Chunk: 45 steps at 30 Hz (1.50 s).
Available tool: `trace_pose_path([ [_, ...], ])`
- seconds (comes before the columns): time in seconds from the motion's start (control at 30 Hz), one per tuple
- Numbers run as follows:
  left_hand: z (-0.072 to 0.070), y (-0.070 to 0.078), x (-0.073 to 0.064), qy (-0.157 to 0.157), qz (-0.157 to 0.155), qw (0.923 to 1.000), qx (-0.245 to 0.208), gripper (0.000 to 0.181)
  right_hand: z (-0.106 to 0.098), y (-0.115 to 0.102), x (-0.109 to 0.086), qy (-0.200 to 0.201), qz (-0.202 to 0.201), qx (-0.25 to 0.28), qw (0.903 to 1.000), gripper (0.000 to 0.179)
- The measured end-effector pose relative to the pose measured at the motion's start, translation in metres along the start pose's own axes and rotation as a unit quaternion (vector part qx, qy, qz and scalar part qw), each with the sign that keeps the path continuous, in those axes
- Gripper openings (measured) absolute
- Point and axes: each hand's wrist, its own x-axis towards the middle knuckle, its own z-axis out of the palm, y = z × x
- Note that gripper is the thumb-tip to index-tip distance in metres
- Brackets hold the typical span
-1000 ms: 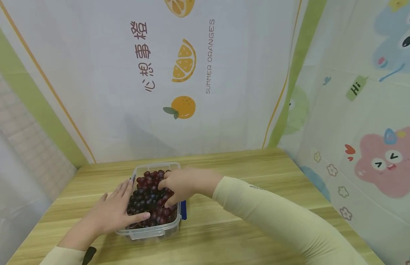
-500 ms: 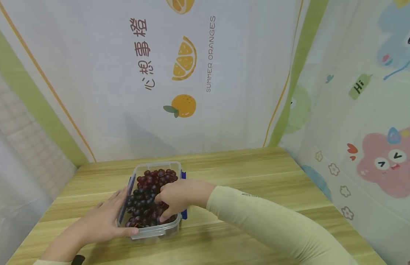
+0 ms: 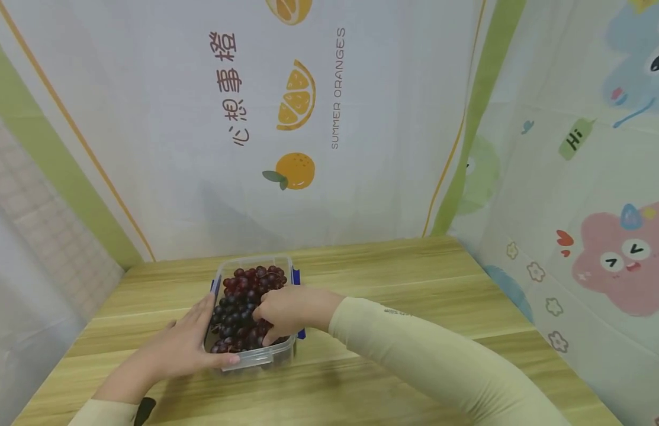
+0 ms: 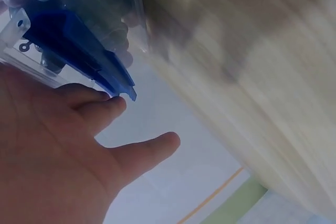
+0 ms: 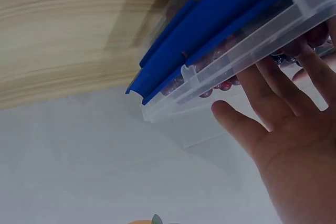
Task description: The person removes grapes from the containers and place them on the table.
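A clear plastic food container (image 3: 254, 360) with raised rim and blue side clips holds dark red and near-black grapes (image 3: 249, 281). My left hand (image 3: 182, 346) lies along its left side, fingers straight at the rim, thumb extended over the front left corner. In the left wrist view, the fingertips (image 4: 118, 106) touch the blue clip (image 4: 79, 51) hanging down there. My right hand (image 3: 289, 310) reaches over the right rim with its fingertips among the grapes. The right wrist view shows those fingers (image 5: 268, 93) extended over the rim onto the grapes, fingertips partly hidden.
The container stands on a wood-grain table (image 3: 388, 355), left of the middle. Behind it hangs a white cloth (image 3: 382, 177) printed with oranges. A cartoon-printed cloth (image 3: 547, 207) bounds the right side, and a pale curtain (image 3: 36, 284) the left.
The container has shifted slightly right and away from me. My left hand moved off the grapes to the left side, then back up to the rim. My right hand came a little nearer.
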Motion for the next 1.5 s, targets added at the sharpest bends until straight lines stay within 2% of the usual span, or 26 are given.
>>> trace_pose_path([
  [0.23, -0.001, 0.001, 0.004, -0.005, 0.007, 0.9997, -0.023, 0.137, 0.003, 0.004, 0.0, 0.007, -0.003, 0.004, 1.0, 0.058],
  [0.43, 0.0, 0.002, 0.006, 0.005, 0.014, 0.9994, -0.032, 0.133, 0.004, 0.004, 0.0, -0.01, -0.01, 0.007, 0.9999, 0.048],
  [0.53, 0.001, 0.003, 0.008, 0.009, 0.008, 0.9997, -0.02, 0.133, 0.004, 0.005, 0.001, -0.017, -0.006, 0.008, 0.9998, 0.047],
  [0.73, -0.001, 0.002, 0.014, 0.008, -0.006, 0.9998, 0.017, 0.133, 0.005, 0.01, 0.005, 0.002, -0.003, -0.007, 1.0, 0.045],
  [1.0, -0.004, 0.0, 0.016, 0.0, -0.021, 0.9995, 0.025, 0.131, 0.008, 0.011, 0.012, 0.0, 0.009, -0.009, 0.9999, 0.047],
  [1.17, -0.007, 0.0, 0.015, -0.002, -0.022, 0.9996, 0.02, 0.131, 0.009, 0.012, 0.016, 0.006, -0.01, -0.026, 0.9996, 0.047],
  [1.5, -0.008, 0.001, 0.012, -0.013, -0.027, 0.9995, 0.01, 0.13, 0.006, 0.018, 0.014, 0.063, -0.058, -0.032, 0.9958, 0.041],
])
